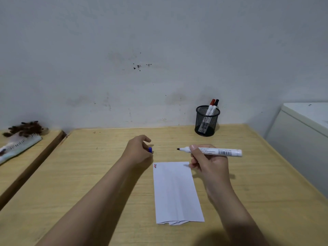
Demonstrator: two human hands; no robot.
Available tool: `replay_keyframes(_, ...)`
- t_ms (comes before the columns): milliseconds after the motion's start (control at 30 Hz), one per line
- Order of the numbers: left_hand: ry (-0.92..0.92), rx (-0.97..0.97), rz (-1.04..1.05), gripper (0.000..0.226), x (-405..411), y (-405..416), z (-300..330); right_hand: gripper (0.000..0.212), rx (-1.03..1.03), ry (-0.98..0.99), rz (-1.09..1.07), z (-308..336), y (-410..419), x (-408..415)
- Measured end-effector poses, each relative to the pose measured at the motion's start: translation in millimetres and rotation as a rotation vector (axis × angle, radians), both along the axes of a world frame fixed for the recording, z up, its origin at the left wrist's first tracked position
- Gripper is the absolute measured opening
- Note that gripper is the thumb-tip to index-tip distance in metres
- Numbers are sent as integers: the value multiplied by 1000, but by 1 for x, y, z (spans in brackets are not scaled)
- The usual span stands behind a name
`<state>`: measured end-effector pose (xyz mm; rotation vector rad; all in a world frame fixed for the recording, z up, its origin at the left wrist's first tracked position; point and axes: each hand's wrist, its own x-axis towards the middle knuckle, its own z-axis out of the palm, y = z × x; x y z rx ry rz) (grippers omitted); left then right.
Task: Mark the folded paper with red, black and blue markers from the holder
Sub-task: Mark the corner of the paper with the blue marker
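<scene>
— What lies on the wooden table (pixel 88 174)?

— A folded paper (pixel 174 190), white, flat, with small red and black marks at its far-left corner (pixel 155 166).

— And the hands?

— The right hand (pixel 206 161), just beyond the paper's far-right corner, has its fingers clamped on an uncapped marker (pixel 213 151), held level with the dark tip pointing left. The left hand (pixel 139 151), beyond the paper's far-left corner, has its fingers curled together around a blue cap (pixel 150 150).

— The holder?

— A black mesh holder (pixel 206 121) stands well beyond the paper, to the right, by the wall. In it lean a red-capped marker (pixel 211 107) and a black-capped marker (pixel 215 104).
</scene>
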<state>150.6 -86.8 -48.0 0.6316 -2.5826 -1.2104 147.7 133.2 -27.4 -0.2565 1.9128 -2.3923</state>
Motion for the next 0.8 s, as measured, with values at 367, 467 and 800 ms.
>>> replay_keyframes(367,53,147,-69,39,68,23,-5,3,117,-206,196,-12,-44,-20)
replay_keyframes(467,-40,-93,-115,48,67,20,-14,7,150,-198,210,-26,-52,-20)
replay_keyframes(800,-86,-294,-127,45,65,17,-18,8,285,-14,232,-49,-51,-19)
